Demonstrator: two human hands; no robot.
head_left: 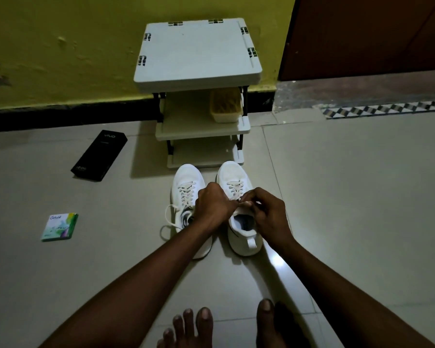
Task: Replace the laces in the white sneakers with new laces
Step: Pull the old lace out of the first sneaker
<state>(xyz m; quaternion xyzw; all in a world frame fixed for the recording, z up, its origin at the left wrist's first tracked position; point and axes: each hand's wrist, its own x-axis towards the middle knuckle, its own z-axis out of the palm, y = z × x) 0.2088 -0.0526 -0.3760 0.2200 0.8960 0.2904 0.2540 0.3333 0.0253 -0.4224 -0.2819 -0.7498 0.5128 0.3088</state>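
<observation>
**Head view: both hands at the top of the right-hand sneaker's lacing.**

The two white sneakers stand side by side on the floor [337, 197] in front of the person, toes far and heels near, so each long axis runs straight away. The left hand [212, 204] and right hand [266, 212] meet over the right-hand sneaker [246, 243], fingers curled and pinching its lace [235, 189] just above the opening. The right hand is nearer; the left reaches across the left-hand sneaker [186, 177], whose loose lace [168, 217] trails on the floor. The fingers hide the pinched lace ends, so I cannot tell knot from free ends. I cannot make out new laces in this dim light.
</observation>
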